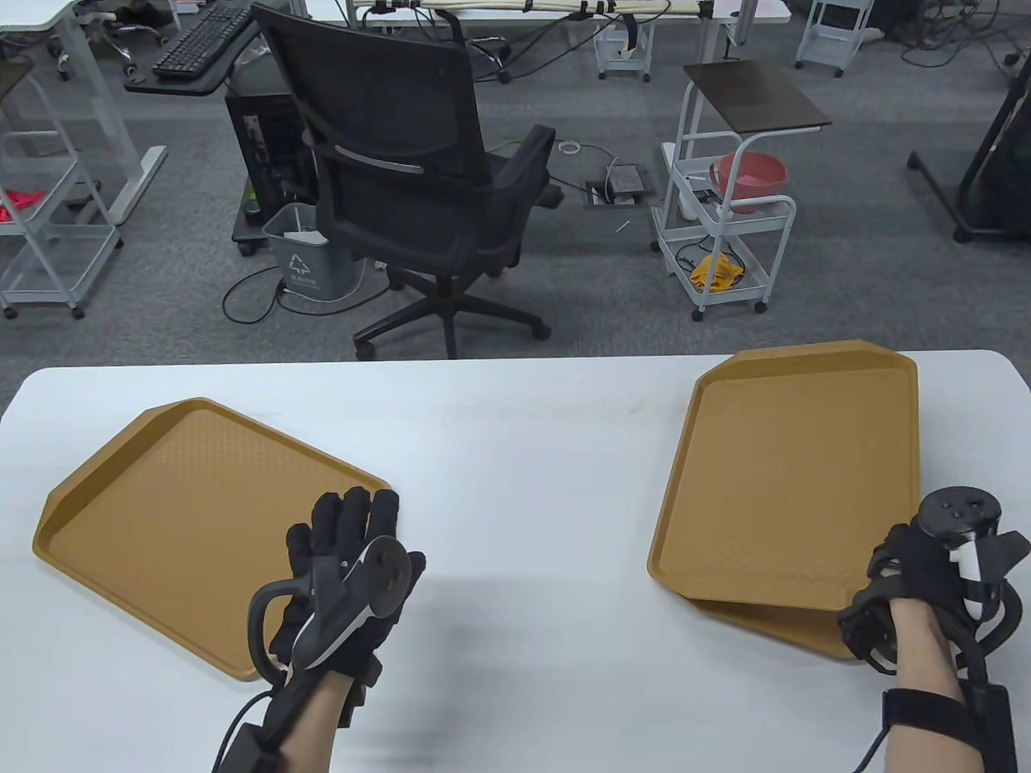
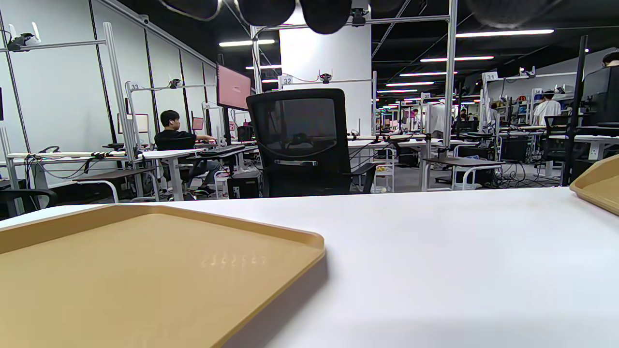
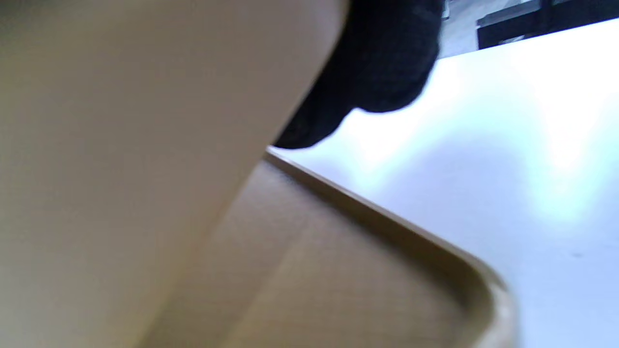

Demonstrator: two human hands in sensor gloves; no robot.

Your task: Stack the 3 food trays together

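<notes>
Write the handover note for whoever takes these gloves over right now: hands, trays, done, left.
Left hand: open, fingers spread over the near right edge of the left tray; whether it touches is unclear.
Right hand: grips the near right corner of the upper tray, which lies skewed on the lower tray at the table's right side.
Done: two trays stacked, not squared.
Left: align that pair and bring the left tray onto it.
</notes>
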